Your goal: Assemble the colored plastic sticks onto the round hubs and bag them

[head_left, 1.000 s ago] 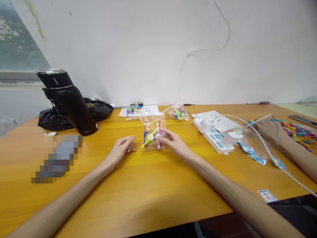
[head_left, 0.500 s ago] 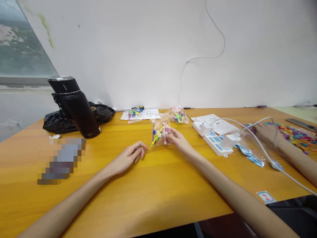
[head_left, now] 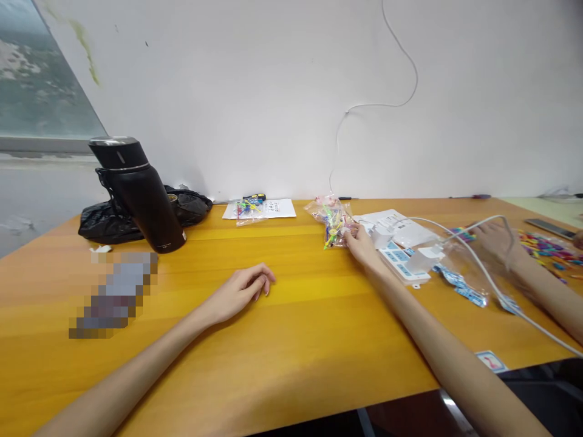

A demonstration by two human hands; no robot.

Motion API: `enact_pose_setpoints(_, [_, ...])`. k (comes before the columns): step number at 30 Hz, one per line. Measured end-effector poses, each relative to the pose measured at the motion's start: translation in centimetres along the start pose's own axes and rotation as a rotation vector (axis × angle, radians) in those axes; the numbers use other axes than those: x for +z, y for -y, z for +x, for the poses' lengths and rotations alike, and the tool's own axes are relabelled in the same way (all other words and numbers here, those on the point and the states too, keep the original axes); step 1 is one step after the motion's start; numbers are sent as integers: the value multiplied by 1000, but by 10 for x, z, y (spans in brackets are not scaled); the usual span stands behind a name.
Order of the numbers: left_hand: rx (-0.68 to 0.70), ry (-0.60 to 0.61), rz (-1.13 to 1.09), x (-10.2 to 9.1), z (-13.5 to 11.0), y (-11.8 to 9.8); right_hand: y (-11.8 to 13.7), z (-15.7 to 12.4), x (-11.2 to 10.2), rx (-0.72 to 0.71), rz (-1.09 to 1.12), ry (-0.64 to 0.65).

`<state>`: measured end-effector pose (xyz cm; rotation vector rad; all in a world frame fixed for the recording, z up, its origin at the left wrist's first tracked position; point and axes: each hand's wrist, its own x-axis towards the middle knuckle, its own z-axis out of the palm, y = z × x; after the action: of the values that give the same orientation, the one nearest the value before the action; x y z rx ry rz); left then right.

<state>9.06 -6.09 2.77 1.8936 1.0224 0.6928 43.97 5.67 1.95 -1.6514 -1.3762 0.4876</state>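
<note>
Plastic and transparent, the packet (head_left: 334, 235) of bright pieces is near the table (head_left: 296, 352)'s far edge, its side pinched in the nearly closed right hand (head_left: 363, 247) (probably because loose film grips easily), while the left hand (head_left: 241, 290) rests half-curled, holding nothing.

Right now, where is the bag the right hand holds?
In the head view, the clear bag is right of centre, in the right hand, left of the power strip.

The bare left hand (head_left: 246, 285), fingers loosely curled, rests on the yellow-brown wooden desk (head_left: 300, 340), its forearm slanting from the near left corner; the bare right hand (head_left: 363, 246), fingers pinching, is stretched closer to the far edge.
</note>
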Motion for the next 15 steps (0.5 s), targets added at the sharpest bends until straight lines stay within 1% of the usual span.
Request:
enact_pose_setpoints(2, [-1,3,6,0,0,-1,-6,1,-2,-106,-135,-33])
enact_pose_setpoints(5, [2,-2,18,0,-1,-2,-7,-4,0,-329,-362,-70])
enact_pose_setpoints(7, [3,-4,25,0,-1,-2,0,-11,2,-452,-434,-101])
enact_pose_setpoints(9, [5,-6,31,0,-1,-3,13,-21,5,-573,-438,-113])
enact_pose_setpoints(10, [8,-8,36,0,-1,-3,19,-25,6,-632,-418,-87])
enact_pose_setpoints(12, [12,-13,48,0,-1,-4,30,-34,10,-723,-375,37])
enact_pose_setpoints(14, [14,-15,63,1,-1,-5,32,-38,14,-755,-389,165])
enact_pose_setpoints(15, [17,-16,70,1,-1,-5,30,-39,16,-747,-420,202])
